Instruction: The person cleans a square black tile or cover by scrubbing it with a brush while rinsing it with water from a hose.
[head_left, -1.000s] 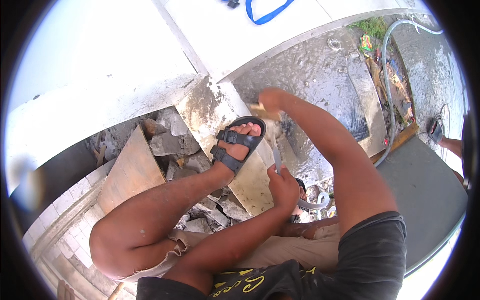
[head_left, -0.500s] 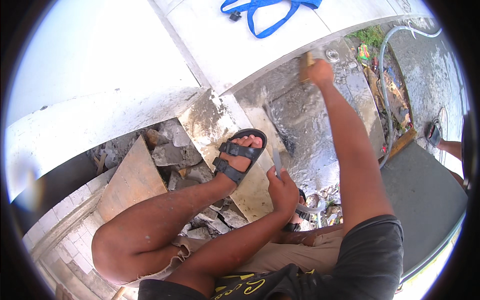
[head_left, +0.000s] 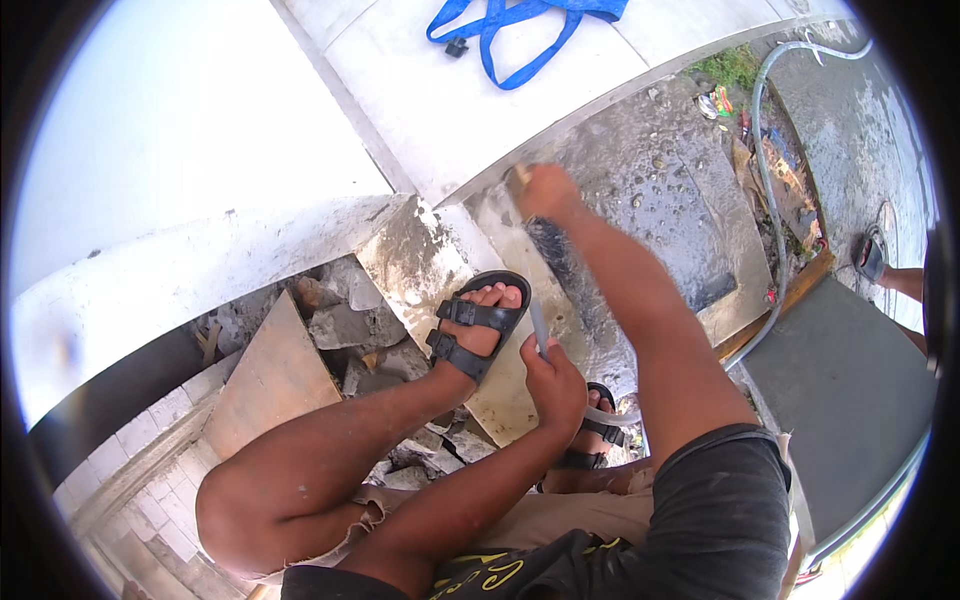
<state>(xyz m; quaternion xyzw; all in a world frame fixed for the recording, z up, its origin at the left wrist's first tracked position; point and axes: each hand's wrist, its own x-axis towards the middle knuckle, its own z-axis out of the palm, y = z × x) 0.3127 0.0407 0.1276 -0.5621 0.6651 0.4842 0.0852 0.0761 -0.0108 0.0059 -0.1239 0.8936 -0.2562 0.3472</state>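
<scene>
My left hand (head_left: pixel 556 388) is closed round a clear hose (head_left: pixel 540 325), whose end points away from me beside my left sandal (head_left: pixel 480 325). My right arm reaches forward over a wet grey slab (head_left: pixel 660 225). Closed in my right hand (head_left: pixel 552 193) is a tan, wooden-looking scrubbing brush (head_left: pixel 521 181), mostly covered by the fingers and smeared by motion. It is at the slab's far-left part, close to the edge of the white tiled ledge (head_left: pixel 420 140). Water and small dark droplets or bits lie across the slab.
Broken rubble (head_left: pixel 340 325) and a loose tile (head_left: pixel 270 365) lie at the left. A blue strap bag (head_left: pixel 530 70) rests on the ledge. At the right are a long grey hose (head_left: pixel 765 180), litter, a grey board (head_left: pixel 840 400) and another person's sandalled foot (head_left: pixel 872 255).
My right hand has moved left and nearer with the brush, from the slab's far edge to its left part. The left hand keeps its hold on the hose. The view has shifted slightly.
</scene>
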